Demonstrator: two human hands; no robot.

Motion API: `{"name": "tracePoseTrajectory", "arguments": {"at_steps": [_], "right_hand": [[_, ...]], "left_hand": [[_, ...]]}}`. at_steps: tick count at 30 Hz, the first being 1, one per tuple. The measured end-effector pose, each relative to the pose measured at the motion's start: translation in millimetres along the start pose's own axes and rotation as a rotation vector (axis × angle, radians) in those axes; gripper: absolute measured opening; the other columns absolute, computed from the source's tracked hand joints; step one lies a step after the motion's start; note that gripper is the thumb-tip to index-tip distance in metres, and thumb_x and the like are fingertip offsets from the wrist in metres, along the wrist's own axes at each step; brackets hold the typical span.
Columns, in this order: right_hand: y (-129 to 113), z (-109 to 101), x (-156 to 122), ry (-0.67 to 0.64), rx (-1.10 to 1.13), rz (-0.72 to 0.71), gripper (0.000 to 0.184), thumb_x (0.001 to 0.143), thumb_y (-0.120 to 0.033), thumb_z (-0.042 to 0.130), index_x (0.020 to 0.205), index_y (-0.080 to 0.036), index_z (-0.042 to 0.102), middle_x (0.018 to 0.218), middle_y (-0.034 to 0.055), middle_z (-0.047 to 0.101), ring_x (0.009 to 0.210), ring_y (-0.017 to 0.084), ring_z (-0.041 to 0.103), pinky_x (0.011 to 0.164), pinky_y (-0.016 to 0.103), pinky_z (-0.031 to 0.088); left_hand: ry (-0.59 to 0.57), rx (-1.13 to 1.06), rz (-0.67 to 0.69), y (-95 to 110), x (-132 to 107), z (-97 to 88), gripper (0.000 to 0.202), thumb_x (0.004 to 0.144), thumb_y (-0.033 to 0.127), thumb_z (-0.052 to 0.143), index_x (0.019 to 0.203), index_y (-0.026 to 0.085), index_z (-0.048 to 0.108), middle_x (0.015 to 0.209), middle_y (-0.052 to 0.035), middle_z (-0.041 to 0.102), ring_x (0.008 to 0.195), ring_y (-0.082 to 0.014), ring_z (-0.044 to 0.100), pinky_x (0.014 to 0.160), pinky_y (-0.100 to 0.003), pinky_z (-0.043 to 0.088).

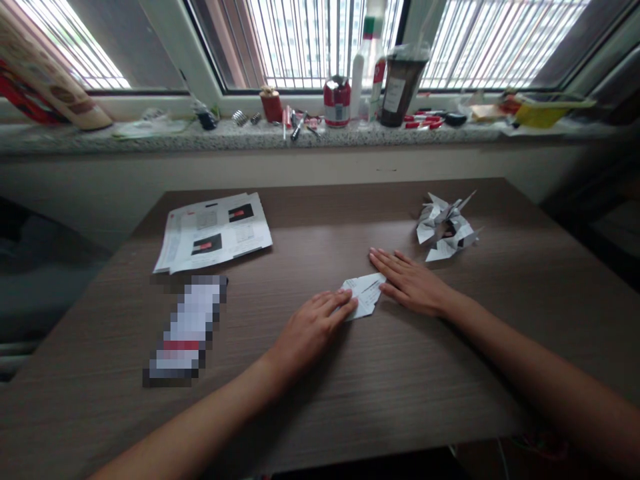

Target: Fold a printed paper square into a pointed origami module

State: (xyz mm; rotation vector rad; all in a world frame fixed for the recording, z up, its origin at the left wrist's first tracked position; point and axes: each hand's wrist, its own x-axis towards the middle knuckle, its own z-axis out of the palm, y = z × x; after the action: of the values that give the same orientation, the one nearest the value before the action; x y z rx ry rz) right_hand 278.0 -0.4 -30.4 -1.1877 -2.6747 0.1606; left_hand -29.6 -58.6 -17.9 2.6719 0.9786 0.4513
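Note:
A small folded piece of printed white paper [364, 293] lies flat on the brown table [310, 227]. My left hand [317, 323] rests on its left end, palm down, with the fingertips over the paper. On the other side my right hand [413, 283] lies flat, fingers stretched out, touching the paper's right end. Part of the paper is hidden under my fingers. Beyond my right hand sits a cluster of folded paper shapes [455, 230] with pointed tips.
Printed sheets [220, 230] lie at the back left, with a pixelated phone-like object [187, 330] in front. Along the stone windowsill [240, 139] stand a red can [337, 103], a dark lidded cup [400, 90], a bottle [365, 73], small tools and a yellow container [543, 113].

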Motion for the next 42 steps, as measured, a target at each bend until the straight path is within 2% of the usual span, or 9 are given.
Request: {"name": "tracePoseTrajectory", "arguments": {"at_steps": [5,8,12,17,20,25,27,32,42], "right_hand": [[-24.4,-15.4,0.5,0.046,-0.037,-0.001,0.078,0.107,-0.049,0.044,0.166,-0.029,-0.004,0.171,0.0044,0.011,0.157,0.027,0.023,0.128,0.049,0.024],[-50.9,-23.4,4.7,0.076,-0.050,-0.053,0.081,0.106,-0.048,0.047,0.166,-0.028,-0.002,0.171,0.0043,0.011,0.157,0.029,0.020,0.130,0.052,0.016],[-72.3,-13.5,12.5,0.032,-0.034,-0.120,0.070,0.109,-0.038,0.040,0.167,-0.023,0.004,0.171,0.0064,0.014,0.158,0.024,0.020,0.130,0.048,0.018],[-69.4,14.2,15.3,-0.027,0.051,-0.118,0.065,0.110,-0.039,0.037,0.167,-0.021,0.011,0.169,0.0086,0.024,0.156,0.021,0.026,0.128,0.044,0.026],[-66.5,19.9,13.9,-0.047,0.068,-0.114,0.065,0.110,-0.039,0.036,0.167,-0.023,0.008,0.170,0.0068,0.022,0.156,0.020,0.024,0.128,0.043,0.026],[-68.6,16.9,12.2,-0.045,0.072,-0.093,0.068,0.109,-0.045,0.039,0.167,-0.025,0.007,0.170,0.0057,0.019,0.157,0.021,0.024,0.128,0.042,0.025],[-69.7,15.7,12.3,-0.052,0.069,-0.088,0.070,0.109,-0.047,0.039,0.167,-0.026,0.007,0.170,0.0054,0.019,0.157,0.021,0.023,0.128,0.043,0.025],[-71.4,14.6,13.2,-0.049,0.074,-0.087,0.071,0.109,-0.048,0.040,0.167,-0.028,0.005,0.170,0.0034,0.020,0.156,0.021,0.024,0.129,0.043,0.022],[-71.3,13.9,13.4,-0.052,0.068,-0.078,0.069,0.108,-0.048,0.041,0.167,-0.028,0.011,0.170,0.0040,0.019,0.157,0.022,0.023,0.128,0.044,0.026]], "left_hand": [[-0.003,-0.014,0.003,-1.0,-0.3,-2.8,0.045,0.106,0.011,0.044,0.148,0.025,0.053,0.152,-0.0091,0.055,0.139,-0.0238,0.054,0.117,-0.050,0.045],[-0.024,0.002,0.013,-3.9,-0.4,-2.3,0.046,0.107,0.013,0.045,0.150,0.026,0.050,0.155,-0.0084,0.052,0.142,-0.0233,0.052,0.118,-0.049,0.043],[-0.031,0.032,0.033,-7.8,0.5,1.2,0.041,0.108,0.015,0.043,0.147,0.022,0.053,0.154,-0.0104,0.053,0.143,-0.0238,0.050,0.117,-0.048,0.044],[-0.043,0.093,0.049,-3.2,-0.9,-0.7,0.041,0.107,0.011,0.040,0.145,0.013,0.054,0.152,-0.0144,0.055,0.141,-0.0251,0.053,0.118,-0.045,0.045],[-0.092,0.135,0.060,2.3,-6.7,-4.0,0.045,0.108,0.016,0.039,0.152,0.010,0.047,0.157,-0.0168,0.047,0.147,-0.0260,0.045,0.122,-0.044,0.039],[-0.174,0.156,0.023,5.4,-25.2,-7.5,0.065,0.109,0.048,0.039,0.164,0.016,0.024,0.168,-0.0118,0.028,0.156,-0.0232,0.027,0.128,-0.042,0.023],[-0.197,0.185,-0.006,5.1,-34.6,-9.3,0.067,0.110,0.050,0.035,0.166,0.019,0.016,0.170,-0.0090,0.022,0.157,-0.0204,0.024,0.129,-0.039,0.020],[-0.200,0.254,-0.045,5.0,-58.4,-14.7,0.069,0.111,0.050,0.033,0.167,0.023,0.003,0.170,-0.0060,0.018,0.157,-0.0207,0.025,0.129,-0.039,0.017],[-0.122,0.283,-0.105,10.3,-88.3,-19.9,0.072,0.108,0.047,0.043,0.167,0.019,0.012,0.170,-0.0086,0.024,0.154,-0.0261,0.032,0.126,-0.044,0.028]]}}
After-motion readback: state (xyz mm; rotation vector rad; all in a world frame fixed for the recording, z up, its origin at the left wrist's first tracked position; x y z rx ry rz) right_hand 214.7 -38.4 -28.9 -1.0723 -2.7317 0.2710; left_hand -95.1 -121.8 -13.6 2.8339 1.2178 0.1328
